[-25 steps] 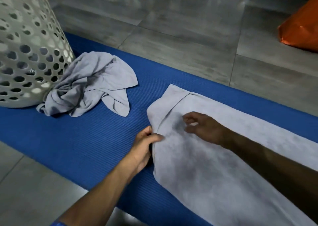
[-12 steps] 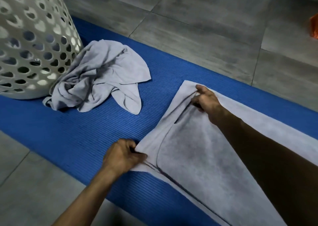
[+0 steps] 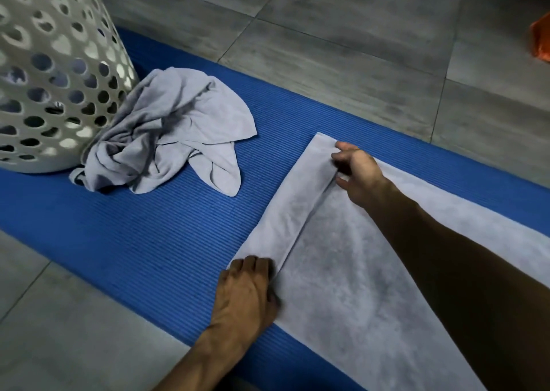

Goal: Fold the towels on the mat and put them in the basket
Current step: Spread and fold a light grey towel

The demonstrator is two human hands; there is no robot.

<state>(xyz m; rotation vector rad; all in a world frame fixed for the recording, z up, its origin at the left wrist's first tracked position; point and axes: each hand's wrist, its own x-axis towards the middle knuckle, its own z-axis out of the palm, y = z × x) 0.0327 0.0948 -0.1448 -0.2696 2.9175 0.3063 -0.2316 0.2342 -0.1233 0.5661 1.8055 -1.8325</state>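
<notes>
- Mat [image 3: 143, 241], blue and ribbed, runs slantwise over grey floor tiles [image 3: 342, 48]; its near edge passes under the left wrist and its far edge lies just beyond the right hand.
- Bare mat lies open between the two towels and left of the flat towel; floor lies open on both long sides.
- Flat towel [image 3: 342, 286] is spread on the mat's right part, its left end turned over into a narrow band with a straight crease from hand to hand.
- Left hand [image 3: 245, 289] pinches the near corner of that band, fingers curled on the cloth.
- Right hand [image 3: 355, 167] grips the far corner, fingers curled over the fold.
- Half a second ago the flap stood raised and loose; now it lies flat, and the left hand sits nearer the mat's near edge.
- Count: two towels, the flat one and a crumpled towel [image 3: 172, 134] touching the basket [image 3: 53, 72]; one basket, on the mat's left end; one mat; two hands.
- Orange bag [image 3: 541, 42] shows at the right edge.
</notes>
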